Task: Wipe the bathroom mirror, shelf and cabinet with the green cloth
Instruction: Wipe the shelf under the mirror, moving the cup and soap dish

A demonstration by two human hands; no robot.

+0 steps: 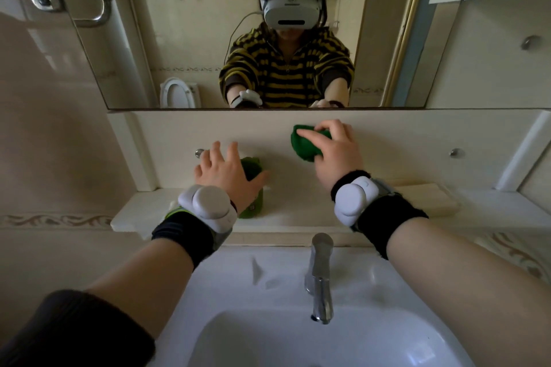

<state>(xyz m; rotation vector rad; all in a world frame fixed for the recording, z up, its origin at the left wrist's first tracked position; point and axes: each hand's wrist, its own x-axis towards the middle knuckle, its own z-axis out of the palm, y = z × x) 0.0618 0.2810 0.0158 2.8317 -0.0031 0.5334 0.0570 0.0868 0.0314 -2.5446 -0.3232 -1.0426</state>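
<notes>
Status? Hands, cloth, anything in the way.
Right hand grips green cloth, pressed to the panel below the mirror. Left hand open, fingers spread, by a green container on the shelf. Container sits in the shelf's wiping path.

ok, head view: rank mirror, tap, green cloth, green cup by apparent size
1. mirror
2. tap, though nearest the camera
3. green cloth and green cup: both partly covered, too close to call
</notes>
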